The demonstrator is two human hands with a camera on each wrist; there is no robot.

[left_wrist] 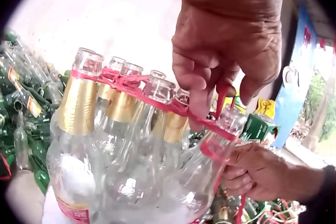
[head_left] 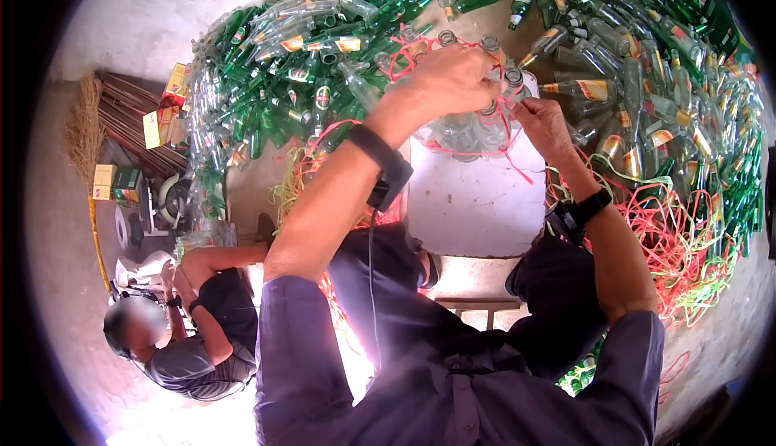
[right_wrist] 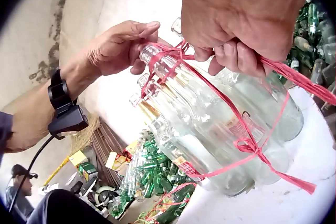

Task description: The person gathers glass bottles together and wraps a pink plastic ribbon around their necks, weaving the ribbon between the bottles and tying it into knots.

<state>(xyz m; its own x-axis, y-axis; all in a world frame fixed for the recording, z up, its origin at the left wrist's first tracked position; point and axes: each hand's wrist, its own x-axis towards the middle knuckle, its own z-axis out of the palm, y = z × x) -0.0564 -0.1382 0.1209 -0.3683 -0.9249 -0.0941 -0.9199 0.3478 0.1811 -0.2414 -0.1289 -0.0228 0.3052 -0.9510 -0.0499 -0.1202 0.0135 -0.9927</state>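
A bundle of clear glass bottles [head_left: 465, 132] stands at the upper centre of the head view, on a white tabletop [head_left: 473, 204]. The left hand [head_left: 453, 78] is over the bottle necks, its fingertips pinched together on red twine [right_wrist: 256, 152] at a neck near the bundle's edge. The right hand [head_left: 550, 127] is just beside it, fingers curled closed round the twine; in the right wrist view, a thick red strand runs out of this grip towards the right edge.

The bottles are upright and packed close, their mouths uncapped. Several necks carry gold foil, and a red-edged label shows low on one bottle. The twine winds round and between the necks, with a tangle of strands across the top; a further loop circles the bodies, knotted at one side with a loose end.

Beyond the tabletop, a heap of green and clear bottles [head_left: 299, 66] fills the upper left and another heap [head_left: 638, 82] the upper right. Tangled red and green strips [head_left: 667, 240] lie at right. Another person [head_left: 198, 341] sits at lower left, below a straw broom [head_left: 85, 131].
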